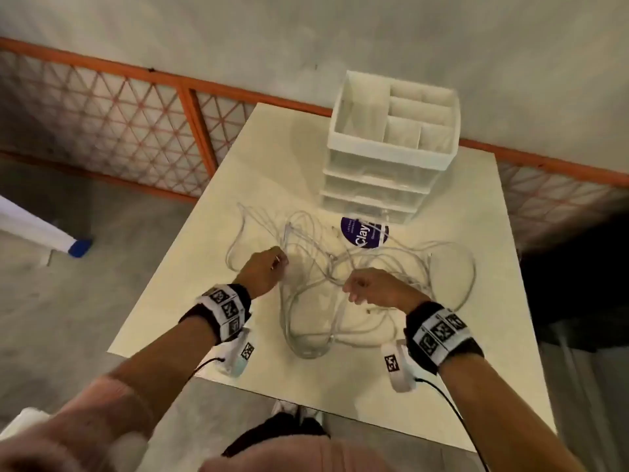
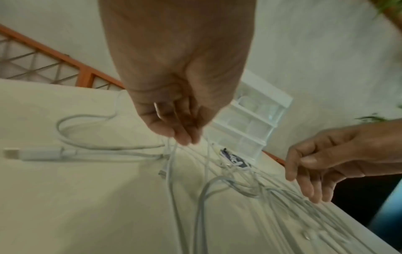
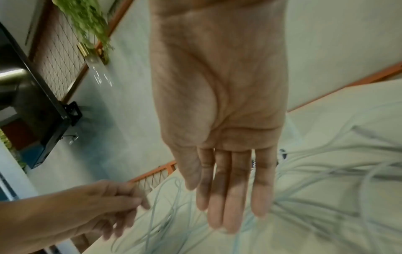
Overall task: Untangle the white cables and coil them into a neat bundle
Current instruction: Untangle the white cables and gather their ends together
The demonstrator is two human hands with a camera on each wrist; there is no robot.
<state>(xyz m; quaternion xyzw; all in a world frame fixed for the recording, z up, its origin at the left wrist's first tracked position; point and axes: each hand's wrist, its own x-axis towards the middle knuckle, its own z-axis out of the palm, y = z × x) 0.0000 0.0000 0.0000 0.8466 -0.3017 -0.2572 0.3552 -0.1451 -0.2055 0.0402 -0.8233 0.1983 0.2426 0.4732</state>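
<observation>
A tangle of white cables (image 1: 308, 354) lies spread over the middle of the cream table (image 1: 459, 352). My left hand (image 1: 280, 262) hovers over the tangle's left side. Its fingertips point down and pinch a few strands (image 2: 174, 171) lifted off the table. One cable ends in a white plug (image 2: 43, 153) lying flat to the left. My right hand (image 1: 354, 294) hangs over the tangle's right part with straight fingers (image 3: 228, 206), their tips at the strands (image 3: 348, 173) and gripping nothing. From the right wrist view, my left hand (image 3: 141, 199) is at lower left with a strand between thumb and finger.
A white drawer organiser (image 1: 391, 144) with open top compartments stands at the table's far side. A round purple sticker (image 1: 364, 233) lies in front of it, under some strands. An orange-framed lattice fence (image 1: 136, 114) runs behind the table. Grey floor lies to the left.
</observation>
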